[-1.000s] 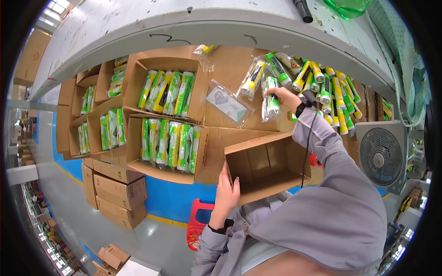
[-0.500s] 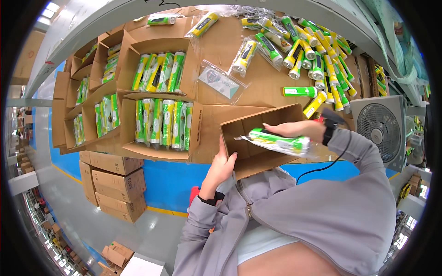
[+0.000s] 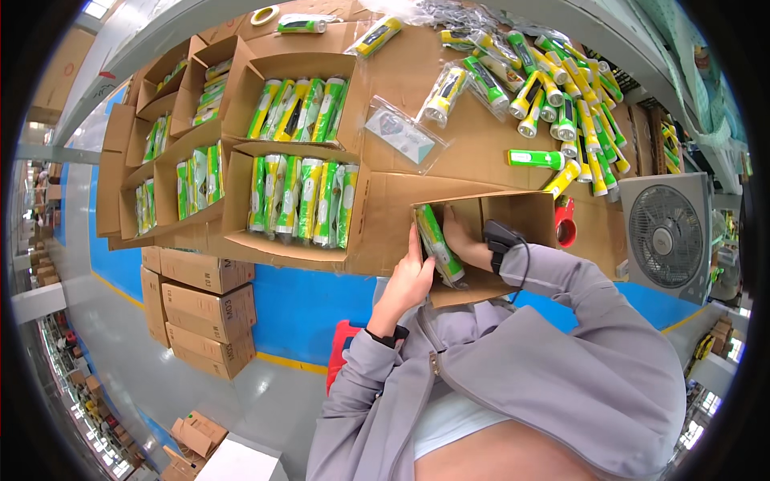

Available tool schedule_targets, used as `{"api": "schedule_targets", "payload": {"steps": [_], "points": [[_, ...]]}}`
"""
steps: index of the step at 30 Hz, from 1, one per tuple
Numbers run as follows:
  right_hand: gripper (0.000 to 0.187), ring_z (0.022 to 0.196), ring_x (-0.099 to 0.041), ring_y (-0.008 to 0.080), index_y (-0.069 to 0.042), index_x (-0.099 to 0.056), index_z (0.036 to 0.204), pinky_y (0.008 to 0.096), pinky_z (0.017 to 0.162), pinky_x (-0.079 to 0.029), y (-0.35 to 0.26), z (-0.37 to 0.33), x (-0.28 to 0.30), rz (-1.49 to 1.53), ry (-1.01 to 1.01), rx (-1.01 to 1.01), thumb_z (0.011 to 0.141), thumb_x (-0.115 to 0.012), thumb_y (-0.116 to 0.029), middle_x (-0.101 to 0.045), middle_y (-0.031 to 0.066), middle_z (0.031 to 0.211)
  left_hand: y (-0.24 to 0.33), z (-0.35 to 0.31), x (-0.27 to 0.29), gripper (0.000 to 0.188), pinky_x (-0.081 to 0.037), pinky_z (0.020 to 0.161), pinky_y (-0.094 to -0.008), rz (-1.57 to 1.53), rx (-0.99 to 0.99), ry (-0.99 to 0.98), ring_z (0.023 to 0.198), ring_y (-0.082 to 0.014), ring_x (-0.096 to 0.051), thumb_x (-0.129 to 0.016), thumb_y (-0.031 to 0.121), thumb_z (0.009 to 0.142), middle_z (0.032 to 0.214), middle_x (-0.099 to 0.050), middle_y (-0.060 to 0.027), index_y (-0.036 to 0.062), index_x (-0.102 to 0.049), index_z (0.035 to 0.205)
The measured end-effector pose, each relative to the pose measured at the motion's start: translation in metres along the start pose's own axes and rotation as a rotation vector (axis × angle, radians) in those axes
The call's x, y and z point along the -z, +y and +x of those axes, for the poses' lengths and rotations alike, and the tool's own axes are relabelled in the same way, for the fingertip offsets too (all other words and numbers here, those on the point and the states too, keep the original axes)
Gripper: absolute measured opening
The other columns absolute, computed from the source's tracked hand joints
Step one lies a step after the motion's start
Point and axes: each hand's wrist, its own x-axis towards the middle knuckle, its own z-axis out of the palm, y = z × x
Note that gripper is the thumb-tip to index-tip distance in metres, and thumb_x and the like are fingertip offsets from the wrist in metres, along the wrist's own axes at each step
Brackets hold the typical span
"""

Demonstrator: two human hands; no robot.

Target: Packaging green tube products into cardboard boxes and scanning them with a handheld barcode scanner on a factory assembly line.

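Observation:
My left hand (image 3: 407, 279) grips the left wall of an open cardboard box (image 3: 520, 215), the fingers along its outside and the thumb over the rim. Against that wall, inside the box, lies a green and white flashlight (image 3: 439, 244) in a clear plastic sleeve. Reaching into the box, my right hand (image 3: 465, 239) is right beside the flashlight with its visible fingers stretched out; the rest of its fingers are partly hidden. A dark device with a black cable (image 3: 503, 235) is on my right wrist.
Left on the cardboard-covered table, boxes (image 3: 298, 252) hold rows of sleeved flashlights. Loose flashlights (image 3: 566, 112) pile up at the far right, near a grey fan (image 3: 664, 232). A bagged card (image 3: 403, 136) and red tape roll (image 3: 566, 223) lie nearby. Closed cartons (image 3: 204, 309) stand on the floor.
My right hand has brought the sleeved flashlight left and down into the box, against its left wall. The box and my left hand appear slightly further right, and the red tape roll is now uncovered.

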Motion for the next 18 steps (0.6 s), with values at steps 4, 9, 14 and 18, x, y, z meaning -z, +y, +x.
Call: {"api": "schedule_targets", "payload": {"steps": [4,9,14,18], "points": [[0.055,0.093,-0.057,0.0449,0.01,-0.044,0.112,0.0471,0.081,-0.043,-0.062,-0.071,0.068,-0.474,-0.459,0.277,0.096,-0.033,-0.042,-0.057,0.0352,0.098,0.008,0.0,-0.004,0.073,-0.043,0.085,-0.0465,-0.025,-0.014,0.016,0.096,-0.05,-0.056,-0.041,0.024,0.091,0.102,-0.056,-0.0374,-0.0016,0.003,0.143],[0.041,0.077,-0.058,0.0485,0.008,-0.044,0.102,0.0506,0.07,-0.045,-0.04,-0.069,0.067,-0.587,-0.549,0.338,0.096,-0.04,-0.032,-0.059,0.0334,0.082,0.003,-0.002,-0.008,0.073,-0.044,0.086,-0.0436,-0.074,-0.033,-0.003,0.097,-0.0482,-0.056,-0.039,0.031,0.095,0.103,-0.056,-0.0365,-0.0064,0.002,0.141],[0.034,0.079,-0.057,0.0488,0.008,-0.046,0.102,0.0509,0.07,-0.045,0.004,-0.046,0.029,-0.481,-0.456,0.384,0.094,-0.041,-0.025,-0.059,0.0328,0.084,0.008,0.003,-0.01,0.07,-0.044,0.083,-0.044,-0.135,-0.036,0.012,0.093,-0.0487,-0.057,-0.036,0.031,0.096,0.101,-0.057,-0.0348,-0.0036,0.003,0.142],[0.033,0.08,-0.06,0.0442,0.003,-0.052,0.108,0.0469,0.069,-0.048,-0.002,-0.039,0.025,-0.468,-0.557,0.318,0.08,-0.055,-0.013,-0.061,0.0271,0.089,0.006,0.003,-0.017,0.069,-0.045,0.079,-0.0454,-0.048,-0.046,0.052,0.088,-0.0489,-0.058,-0.036,0.03,0.096,0.096,-0.058,-0.0339,-0.0038,0.002,0.142]]}}
